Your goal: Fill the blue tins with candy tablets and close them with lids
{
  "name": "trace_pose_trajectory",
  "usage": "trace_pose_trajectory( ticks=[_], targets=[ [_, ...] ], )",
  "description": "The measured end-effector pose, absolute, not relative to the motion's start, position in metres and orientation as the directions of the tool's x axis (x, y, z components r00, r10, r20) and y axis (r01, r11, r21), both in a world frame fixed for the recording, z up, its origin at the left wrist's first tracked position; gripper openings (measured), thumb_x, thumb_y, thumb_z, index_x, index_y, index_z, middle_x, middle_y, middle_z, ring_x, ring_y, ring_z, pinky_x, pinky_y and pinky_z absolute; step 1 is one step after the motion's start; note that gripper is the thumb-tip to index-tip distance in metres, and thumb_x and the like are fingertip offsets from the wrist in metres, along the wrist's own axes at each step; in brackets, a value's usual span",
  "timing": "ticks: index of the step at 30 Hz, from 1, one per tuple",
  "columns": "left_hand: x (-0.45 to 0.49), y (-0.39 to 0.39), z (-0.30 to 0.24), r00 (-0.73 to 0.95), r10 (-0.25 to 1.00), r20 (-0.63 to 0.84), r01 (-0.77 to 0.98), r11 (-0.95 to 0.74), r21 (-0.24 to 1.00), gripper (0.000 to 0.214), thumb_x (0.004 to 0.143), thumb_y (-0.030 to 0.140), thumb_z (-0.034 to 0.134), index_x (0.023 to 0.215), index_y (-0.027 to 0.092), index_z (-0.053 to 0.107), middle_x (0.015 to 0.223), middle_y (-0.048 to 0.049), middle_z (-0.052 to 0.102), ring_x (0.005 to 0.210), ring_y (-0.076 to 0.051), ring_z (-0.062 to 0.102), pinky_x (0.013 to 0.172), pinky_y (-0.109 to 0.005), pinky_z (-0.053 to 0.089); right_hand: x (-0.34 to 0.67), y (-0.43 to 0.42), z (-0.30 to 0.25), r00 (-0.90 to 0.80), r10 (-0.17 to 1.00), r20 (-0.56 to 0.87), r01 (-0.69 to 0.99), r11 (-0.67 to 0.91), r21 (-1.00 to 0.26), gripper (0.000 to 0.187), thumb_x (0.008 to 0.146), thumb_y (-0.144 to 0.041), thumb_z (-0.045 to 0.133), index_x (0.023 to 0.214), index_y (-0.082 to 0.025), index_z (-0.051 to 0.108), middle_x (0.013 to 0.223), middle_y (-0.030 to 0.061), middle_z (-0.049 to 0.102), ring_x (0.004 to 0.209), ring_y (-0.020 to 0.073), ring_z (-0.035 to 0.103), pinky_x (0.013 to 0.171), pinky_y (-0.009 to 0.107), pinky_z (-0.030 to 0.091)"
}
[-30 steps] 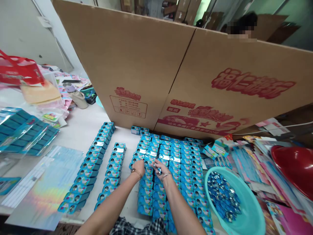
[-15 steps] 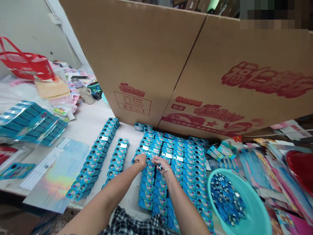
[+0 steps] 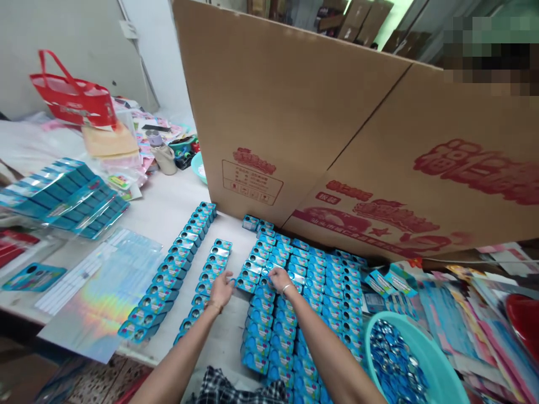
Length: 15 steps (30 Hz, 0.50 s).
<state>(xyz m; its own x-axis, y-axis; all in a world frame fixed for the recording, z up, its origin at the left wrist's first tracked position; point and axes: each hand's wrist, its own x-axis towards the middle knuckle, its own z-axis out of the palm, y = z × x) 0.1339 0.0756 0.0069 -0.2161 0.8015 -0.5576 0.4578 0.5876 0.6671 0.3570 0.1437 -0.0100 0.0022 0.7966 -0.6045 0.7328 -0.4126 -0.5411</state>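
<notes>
Rows of small blue toy boxes [image 3: 303, 286] cover the white table in front of a big cardboard sheet. My left hand [image 3: 221, 290] rests at the left edge of the block, its fingers pinched on one blue box [image 3: 245, 283]. My right hand [image 3: 279, 278] lies on top of the rows just to the right, fingers curled down onto the boxes; what they grip is too small to make out. Two separate columns of blue boxes [image 3: 172, 269] run to the left of my hands.
A teal basin [image 3: 438, 365] of blue round pieces stands at lower right. The cardboard sheet [image 3: 337, 129] walls off the back. Packed blue sets [image 3: 63, 193], a holographic sheet [image 3: 101, 292] and a red bag [image 3: 71, 95] lie left. Card stacks [image 3: 455, 297] lie right.
Both hands have shifted a little up and left along the rows. The left hand moved out to the left edge of the block and took hold of a box. The camera view swung left.
</notes>
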Motion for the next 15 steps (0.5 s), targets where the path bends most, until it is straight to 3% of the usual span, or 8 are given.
trace_pose_trajectory(
  ticks=[3, 5, 10, 15],
  targets=[
    [0.134, 0.086, 0.002, -0.235, 0.813, -0.533, 0.577, 0.558, 0.596, 0.044, 0.081, 0.015, 0.059, 0.124, 0.012, 0.052, 0.101, -0.0157, 0.069, 0.106, -0.027, 0.063, 0.093, -0.035, 0.043, 0.356, 0.143, -0.013, 0.003, 0.824, -0.567, 0.820, -0.327, -0.470, 0.020, 0.075, -0.012, 0.055, 0.093, -0.018, 0.062, 0.075, 0.0017, 0.070, 0.070, 0.0149, 0.065, 0.061, 0.020, 0.041],
    [0.139, 0.095, 0.000, -0.224, 0.803, -0.553, 0.645, 0.547, 0.533, 0.045, 0.076, 0.014, 0.065, 0.119, 0.012, 0.056, 0.108, -0.0201, 0.067, 0.113, -0.033, 0.059, 0.095, -0.039, 0.041, 0.355, 0.143, -0.014, 0.003, 0.834, -0.551, 0.870, -0.274, -0.410, 0.022, 0.072, -0.011, 0.059, 0.093, -0.018, 0.062, 0.080, 0.0036, 0.071, 0.079, 0.0173, 0.067, 0.065, 0.022, 0.042],
    [0.151, 0.117, -0.005, -0.182, 0.767, -0.615, 0.751, 0.512, 0.417, 0.024, 0.068, 0.015, 0.071, 0.091, 0.014, 0.066, 0.108, -0.0224, 0.067, 0.111, -0.037, 0.060, 0.089, -0.040, 0.044, 0.347, 0.148, -0.016, -0.003, 0.827, -0.562, 0.946, -0.180, -0.271, 0.024, 0.069, -0.021, 0.069, 0.093, -0.018, 0.065, 0.095, 0.0122, 0.072, 0.091, 0.0267, 0.067, 0.070, 0.029, 0.045],
    [0.152, 0.124, -0.016, -0.158, 0.768, -0.621, 0.777, 0.484, 0.402, 0.022, 0.068, 0.017, 0.072, 0.089, 0.014, 0.067, 0.109, -0.0223, 0.068, 0.110, -0.037, 0.060, 0.087, -0.039, 0.044, 0.337, 0.156, -0.020, -0.008, 0.813, -0.583, 0.972, -0.130, -0.195, 0.030, 0.069, -0.032, 0.072, 0.095, -0.016, 0.069, 0.107, 0.0184, 0.069, 0.100, 0.0326, 0.066, 0.076, 0.035, 0.048]
  ],
)
